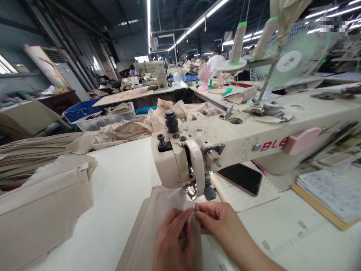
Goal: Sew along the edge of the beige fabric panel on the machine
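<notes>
A beige fabric piece [141, 229] lies on the white table under the head of a sewing machine [175, 162]. My left hand [175, 237] pinches the fabric near its right edge, just in front of the presser foot [191, 192]. Close beside it, my right hand [216, 222] pinches the same edge between thumb and fingers. The fabric's far end reaches up to the needle area, where the machine's white guard partly hides the needle.
Stacked beige fabric pieces [56, 203] lie at the left, with more heaped cloth [124, 130] behind. A phone [242, 178] rests on a notebook [234, 201] under the machine arm. At the right is a clipboard with papers [332, 192]. Thread cones [238, 45] and a fan [290, 56] stand behind.
</notes>
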A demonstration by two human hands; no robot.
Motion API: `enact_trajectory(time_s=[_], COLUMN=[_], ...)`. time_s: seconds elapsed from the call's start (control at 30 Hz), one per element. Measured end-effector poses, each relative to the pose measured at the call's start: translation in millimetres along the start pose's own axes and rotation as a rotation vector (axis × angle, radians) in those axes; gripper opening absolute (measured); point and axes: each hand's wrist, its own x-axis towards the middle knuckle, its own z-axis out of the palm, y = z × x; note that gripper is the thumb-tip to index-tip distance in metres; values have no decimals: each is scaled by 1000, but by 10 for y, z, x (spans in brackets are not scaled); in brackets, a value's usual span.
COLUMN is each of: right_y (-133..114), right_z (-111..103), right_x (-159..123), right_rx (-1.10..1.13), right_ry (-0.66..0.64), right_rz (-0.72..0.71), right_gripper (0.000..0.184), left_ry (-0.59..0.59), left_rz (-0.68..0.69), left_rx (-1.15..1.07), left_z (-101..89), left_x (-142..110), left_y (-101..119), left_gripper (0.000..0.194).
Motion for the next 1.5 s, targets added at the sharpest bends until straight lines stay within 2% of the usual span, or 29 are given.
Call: enact_trajectory(time_s=[0.1, 0.2, 0.3, 0.43, 0.5, 0.6, 0.67, 0.8, 0.9, 0.97, 1.07, 1.17, 1.23, 1.3, 1.37, 1.5], right_y=[9, -13, -64, -79, -46, 13, 33, 12, -11, -1, 78, 208, 277, 304, 298, 282], right_z=[-5, -3, 11, 21, 13, -6, -12, -13, -10, 3, 50, 102, 104, 74, 29, -27], right_x=[-23, -53, -77, -69, -45, -7, 11, 44, 77, 85, 38, -50, -74, -46, 17, 121], right_rx=[60, 108, 132, 128, 113, 82, 60, -8, -72, -110, -187, -329, -354, -285, -216, -231], right_ry=[-19, -39, -51, -57, -45, -28, -36, -54, -40, -19, 74, 118, 77, 20, -25, -38], right_rz=[29, 39, 44, 36, 42, 57, 59, 37, 4, -19, -53, -123, -132, -69, 5, 22], right_gripper=[22, 24, 23, 22, 25, 25, 23, 20, 18, 20, 21, 40, 40, 34, 37, 35], left_ry=[-26, -73, -36, -83, -68, -101, -167, -354, -513, -548, -499, -405, -352, -315, -296, -278], left_rz=[148, 206, 199, 145, 115, 103, 32, -168, -210, -225, -251, -296, -332, -355, -361, -352], left_rx=[23, 39, -22, -116, -132, -133, -129, -33, -15, -19, 5, 63, 99, 126, 141, 152], left_z=[41, 54, 65, 98, 100, 27, -81, -318, -395, -389, -338, -280, -251, -232, -225, -226], left_x=[-39, -36, -19, -67, -111, -94, 26, 453, 700, 761, 741, 700, 705, 741, 793, 874], left_y=[-69, -100, -81, -49, -49, -47, -34, -32, -86, -134, -179, -168, -135, -92, -54, -27], left_gripper=[31, 34, 31, 28, 30, 26, 23, 20, 15, 10, 5, 7, 11, 12, 12, 13])
